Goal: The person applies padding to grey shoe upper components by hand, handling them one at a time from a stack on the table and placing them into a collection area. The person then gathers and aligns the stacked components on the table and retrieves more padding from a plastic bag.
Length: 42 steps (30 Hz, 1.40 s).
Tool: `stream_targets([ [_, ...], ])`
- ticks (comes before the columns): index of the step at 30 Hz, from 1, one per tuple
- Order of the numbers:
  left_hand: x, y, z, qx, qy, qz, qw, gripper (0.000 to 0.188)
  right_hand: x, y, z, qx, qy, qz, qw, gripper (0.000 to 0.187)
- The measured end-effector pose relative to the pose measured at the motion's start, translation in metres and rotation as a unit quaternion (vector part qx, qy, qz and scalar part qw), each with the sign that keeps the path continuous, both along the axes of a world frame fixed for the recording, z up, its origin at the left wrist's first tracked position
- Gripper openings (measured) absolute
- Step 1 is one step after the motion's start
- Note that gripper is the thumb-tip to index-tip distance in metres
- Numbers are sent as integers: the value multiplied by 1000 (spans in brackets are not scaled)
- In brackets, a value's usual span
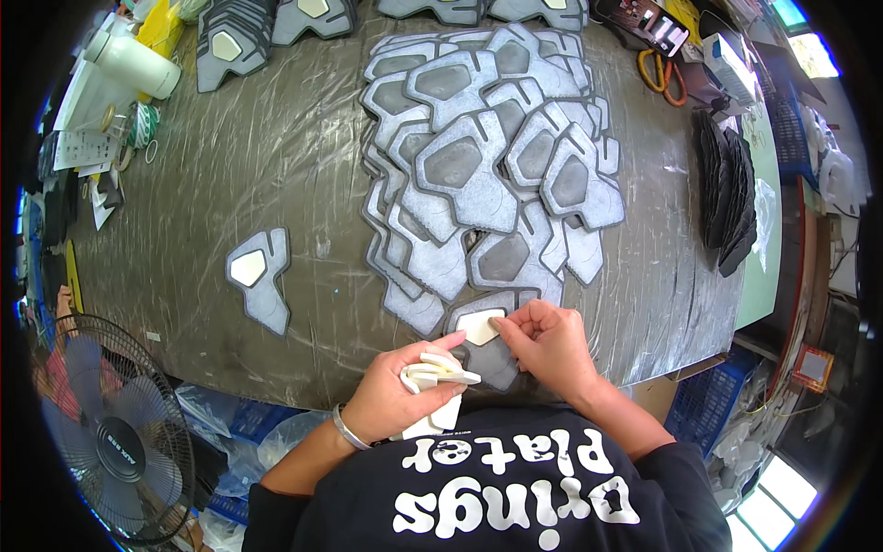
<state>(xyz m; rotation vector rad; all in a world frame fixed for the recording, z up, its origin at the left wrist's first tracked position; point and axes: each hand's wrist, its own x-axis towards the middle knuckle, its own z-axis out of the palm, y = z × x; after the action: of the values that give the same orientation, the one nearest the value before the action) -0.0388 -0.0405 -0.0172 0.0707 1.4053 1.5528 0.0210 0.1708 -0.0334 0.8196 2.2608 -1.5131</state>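
A grey piece with a dark edge (pixel 492 364) lies at the table's front edge, close to my body. On its recessed area sits a cream five-sided pad (pixel 478 327). My right hand (pixel 556 350) has its fingers closed at the pad's right corner. Several more cream pads (pixel 429 375) are gripped in my left hand (pixel 382 397), whose fingertip reaches toward the left side of the placed pad. Just beyond lies a heap of similar grey pieces (pixel 464 170) with bare recesses. Apart to the left rests one grey piece (pixel 267 299) bearing a cream pad.
Stacks of padded grey pieces (pixel 235 64) line the far edge. A white bottle (pixel 133 64) stands far left, and a fan (pixel 120 442) is at lower left. At far right are a phone (pixel 644 23), orange-handled scissors (pixel 662 78) and stacked black pieces (pixel 727 193).
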Motion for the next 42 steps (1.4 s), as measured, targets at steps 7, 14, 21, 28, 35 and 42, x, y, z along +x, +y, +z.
stream_targets([
  [7, 4, 2, 0, -11, 5, -12, 1000, 17, 3, 1, 4, 130, 54, 62, 988, 29],
  [14, 3, 0, 2, -23, 22, -17, 999, 17, -14, 10, 24, 376, 244, 202, 871, 43],
  [21, 27, -11, -1, 40, 89, 145, 985, 33, -9, 13, 37, 63, 134, 182, 972, 36],
  [28, 29, -37, 10, 12, 35, 176, 984, 26, -17, -6, 35, -13, 183, 203, 962, 31],
  [35, -35, -125, 11, -118, 99, 372, 916, 18, -29, -14, 25, -16, 259, 198, 945, 28],
  [42, -49, -132, 24, -193, 224, 394, 870, 15, -10, 0, 21, -2, 235, 116, 965, 18],
])
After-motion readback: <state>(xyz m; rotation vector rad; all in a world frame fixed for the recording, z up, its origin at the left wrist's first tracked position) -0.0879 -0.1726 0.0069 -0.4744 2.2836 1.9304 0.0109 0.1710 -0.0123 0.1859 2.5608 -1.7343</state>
